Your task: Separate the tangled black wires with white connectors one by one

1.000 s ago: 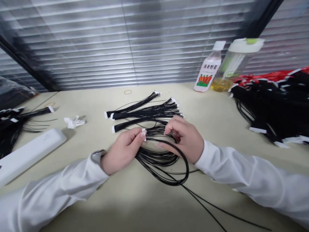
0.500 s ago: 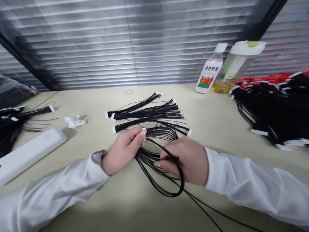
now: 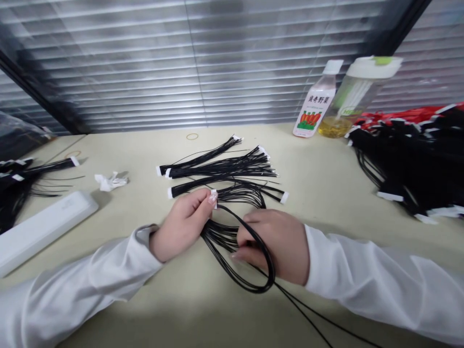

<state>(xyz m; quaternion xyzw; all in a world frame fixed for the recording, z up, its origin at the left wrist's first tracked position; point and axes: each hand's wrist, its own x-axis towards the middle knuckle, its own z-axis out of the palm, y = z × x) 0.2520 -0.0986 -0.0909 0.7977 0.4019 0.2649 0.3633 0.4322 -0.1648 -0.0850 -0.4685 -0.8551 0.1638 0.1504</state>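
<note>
Thumb and fingers of my left hand (image 3: 184,223) pinch a white connector (image 3: 213,197) at the end of a bundle of black cables. Below it, the black cables (image 3: 232,275) hang in loops and curve round to the right. My right hand (image 3: 273,244) is closed around part of the same cables; its fingertips are partly hidden behind a loop. Two long loose strands run off toward the bottom right. Just behind my hands, several black wire bundles (image 3: 221,169) with white connectors lie on the table.
A labelled bottle (image 3: 313,104) and a lidded jug (image 3: 348,106) stand at the back right. Black cable piles lie at the far right (image 3: 416,164) and far left (image 3: 16,188). A white oblong case (image 3: 47,229) and crumpled tissue (image 3: 110,181) are at left.
My right hand has moved slightly left and down, along with the looped cables. My left hand still pinches the connector, and the whole view has shifted a little.
</note>
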